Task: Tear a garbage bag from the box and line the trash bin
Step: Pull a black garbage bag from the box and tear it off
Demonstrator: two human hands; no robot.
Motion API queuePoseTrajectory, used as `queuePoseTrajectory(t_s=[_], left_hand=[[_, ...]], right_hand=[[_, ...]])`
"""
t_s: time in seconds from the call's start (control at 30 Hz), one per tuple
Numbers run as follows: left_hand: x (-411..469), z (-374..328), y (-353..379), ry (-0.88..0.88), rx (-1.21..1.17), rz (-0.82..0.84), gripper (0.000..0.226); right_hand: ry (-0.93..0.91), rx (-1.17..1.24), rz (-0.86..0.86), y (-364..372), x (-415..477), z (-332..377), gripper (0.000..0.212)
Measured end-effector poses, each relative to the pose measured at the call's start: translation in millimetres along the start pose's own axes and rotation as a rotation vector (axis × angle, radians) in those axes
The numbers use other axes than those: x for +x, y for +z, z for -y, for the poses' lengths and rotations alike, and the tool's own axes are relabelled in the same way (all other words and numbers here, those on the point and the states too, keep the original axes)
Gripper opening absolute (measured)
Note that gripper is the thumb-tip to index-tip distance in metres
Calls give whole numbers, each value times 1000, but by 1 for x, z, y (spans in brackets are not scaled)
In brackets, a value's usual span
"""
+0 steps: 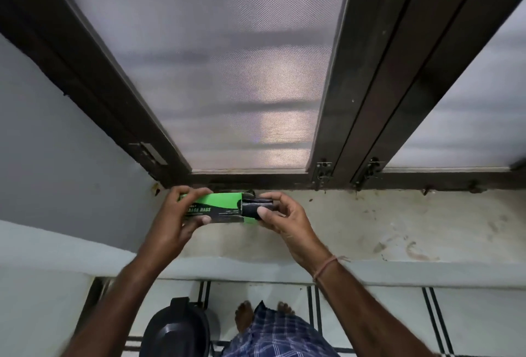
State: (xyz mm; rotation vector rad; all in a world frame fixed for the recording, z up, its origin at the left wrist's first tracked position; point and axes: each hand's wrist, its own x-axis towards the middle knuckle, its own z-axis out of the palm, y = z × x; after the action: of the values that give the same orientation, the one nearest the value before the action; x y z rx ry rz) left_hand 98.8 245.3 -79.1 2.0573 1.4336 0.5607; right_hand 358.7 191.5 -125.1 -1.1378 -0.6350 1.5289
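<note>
Down by the feet, the black plastic trash bin (176,328) is standing on the tiled floor, seemingly lidded, though the view is dim. Higher up, the left hand (176,214) is gripping the green-and-black cardboard box (219,203), long axis lying left to right. The right hand (284,217) is pinching the black bag roll (254,207) that is poking from the box's right end, over the stained window sill (370,220).

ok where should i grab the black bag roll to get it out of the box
Grip the black bag roll by its exposed end, the only part poking out of the open right end of the green box; the rest sits inside. Come from the right, in line with the box, as the right hand pinching it does. The left hand holding the box's other end braces the pull.
</note>
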Motion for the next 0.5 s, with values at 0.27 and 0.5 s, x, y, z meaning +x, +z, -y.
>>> queuePoseTrajectory(t_s=[0.27, 0.5], left_hand=[[-3, 35, 38, -155, -71, -15, 47], [-6, -27, 58, -147, 157, -321, 55]], right_hand=[[-14, -41, -177, -22, -18, 1, 24], [17, 152, -158, -6, -23, 9, 24]])
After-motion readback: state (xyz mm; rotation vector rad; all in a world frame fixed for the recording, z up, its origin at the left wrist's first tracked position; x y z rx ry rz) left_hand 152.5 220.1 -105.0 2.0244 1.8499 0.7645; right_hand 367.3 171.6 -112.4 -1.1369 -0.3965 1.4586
